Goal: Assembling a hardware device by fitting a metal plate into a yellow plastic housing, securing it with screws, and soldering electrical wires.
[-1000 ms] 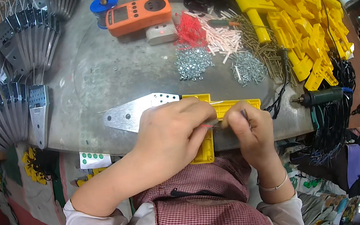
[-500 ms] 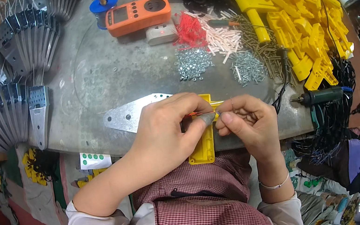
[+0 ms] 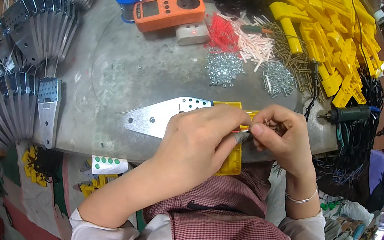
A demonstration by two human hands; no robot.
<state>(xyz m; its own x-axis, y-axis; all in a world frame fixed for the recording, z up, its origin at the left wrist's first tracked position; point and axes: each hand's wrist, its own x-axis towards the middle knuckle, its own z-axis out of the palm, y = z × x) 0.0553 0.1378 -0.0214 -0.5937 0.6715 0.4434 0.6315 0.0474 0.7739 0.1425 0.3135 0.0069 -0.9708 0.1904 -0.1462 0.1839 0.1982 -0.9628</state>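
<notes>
Your L hand [image 3: 200, 141] is lying curled over a yellow plastic part [image 3: 233, 162] at the near edge of the grey table [image 3: 134, 74], w/ the part's lower end sticking out past that edge and a perforated metal plate [image 3: 164, 116] poking out to its left. Your R hand [image 3: 279, 135] is pinching sth. small at the L fingertips [image 3: 241, 137]; what it is, you cannot tell. Beyond, screw piles [image 3: 224, 67], an orange meter [image 3: 169, 11] and stacked yellow parts [image 3: 327, 23] are lying well apart from both hands.
</notes>
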